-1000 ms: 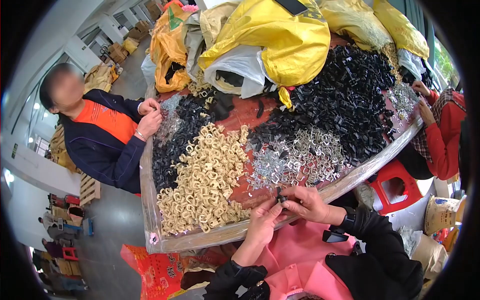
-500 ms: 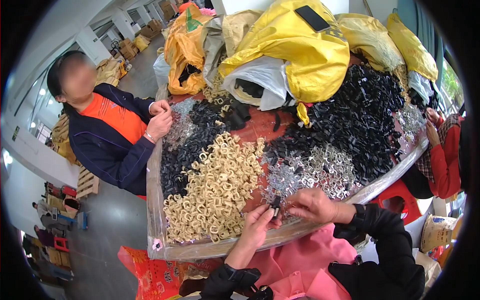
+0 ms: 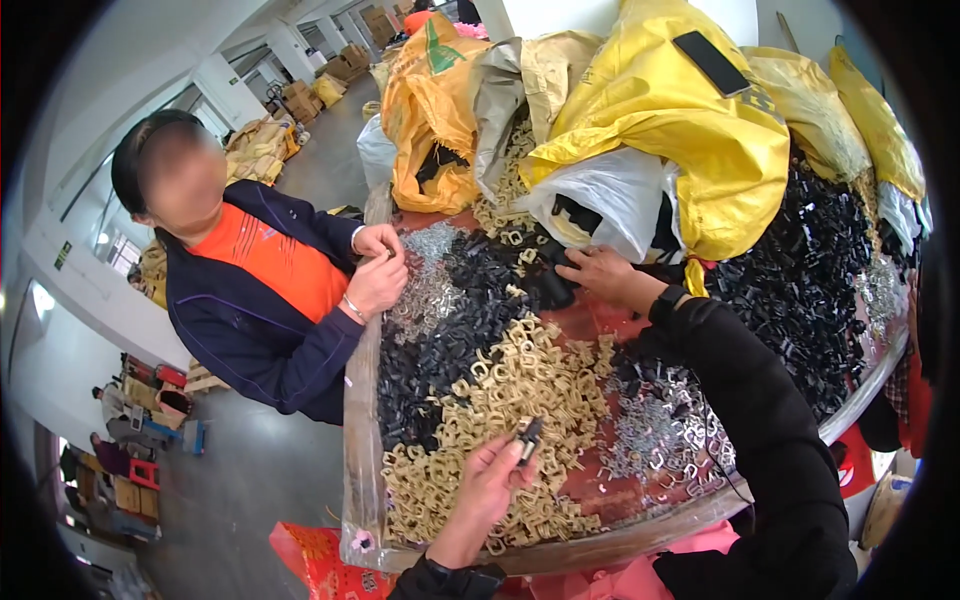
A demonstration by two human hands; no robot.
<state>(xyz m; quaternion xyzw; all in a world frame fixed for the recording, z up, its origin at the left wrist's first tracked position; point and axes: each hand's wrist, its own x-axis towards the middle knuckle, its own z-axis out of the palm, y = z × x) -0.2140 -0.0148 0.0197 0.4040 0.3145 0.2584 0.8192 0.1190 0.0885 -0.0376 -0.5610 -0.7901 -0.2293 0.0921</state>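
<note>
The two hands have come apart since a moment ago, when both were pinched together over the silver clips at the near edge of the bench [image 3: 360, 470]. Now the left hand [image 3: 490, 480] stays low over the pile of tan clips [image 3: 500, 400], its fingers closed round a small dark clip [image 3: 528, 438] held just above that pile, while the right hand [image 3: 600, 275] has stretched far across to the other side of the tan pile, landing on the heap of black clips [image 3: 470, 300] beside the white plastic bag [image 3: 610, 200]; its fingers look curled loosely on the black pieces, though I cannot tell whether it has caught one. That suggests one piece is kept in hand while another is being fetched. Left of the tan pile, a person in an orange top [image 3: 265, 265] works with both hands [image 3: 378, 265] at the bench edge, and yellow sacks [image 3: 680, 120] tower beyond
</note>
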